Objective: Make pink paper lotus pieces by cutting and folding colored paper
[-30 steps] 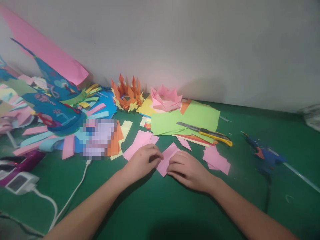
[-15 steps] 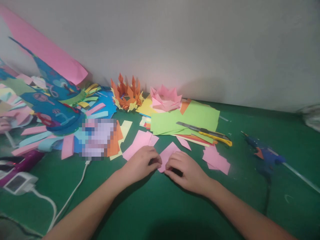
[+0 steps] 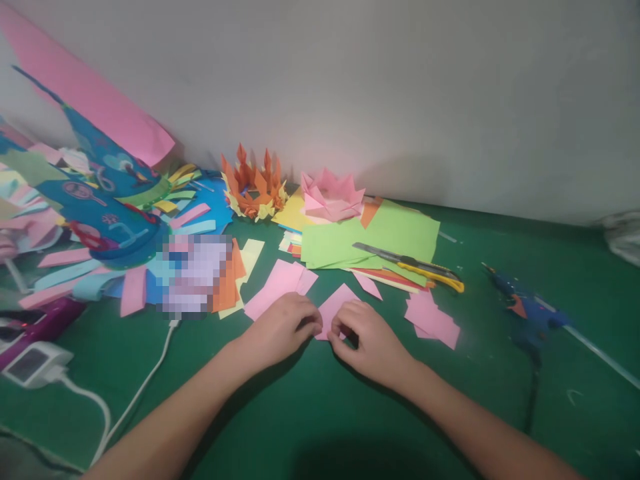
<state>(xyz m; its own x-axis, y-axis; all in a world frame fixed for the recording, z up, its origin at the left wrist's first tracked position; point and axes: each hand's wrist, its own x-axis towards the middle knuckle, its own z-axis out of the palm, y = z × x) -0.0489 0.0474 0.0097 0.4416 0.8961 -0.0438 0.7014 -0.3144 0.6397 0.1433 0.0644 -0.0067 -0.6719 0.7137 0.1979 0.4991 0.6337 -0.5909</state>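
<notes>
A small piece of pink paper (image 3: 336, 303) lies on the green table between my two hands. My left hand (image 3: 286, 323) pinches its near left edge between thumb and fingertips. From the other side, my right hand (image 3: 369, 340) pinches the near right part, and its fingers cover that side. Behind my left hand rest more pink paper sheets (image 3: 274, 287), partly hidden by it. A narrow pink scrap (image 3: 369, 285) lies just beyond my right hand, and several small pink pieces (image 3: 433, 319) are loosely piled to its right.
A yellow utility knife (image 3: 413, 261) lies on green paper (image 3: 340, 243). Behind stand an orange paper crown (image 3: 257, 193) and a pink one (image 3: 333, 197). A blue glue gun (image 3: 537, 317) is at right. Blue cone hats (image 3: 120, 230) and a white charger with cable (image 3: 35, 365) are at left.
My right hand's fingertips have shifted slightly up and left along the pink paper's near edge. The left hand stays nearly where it was; the view has moved a little.
</notes>
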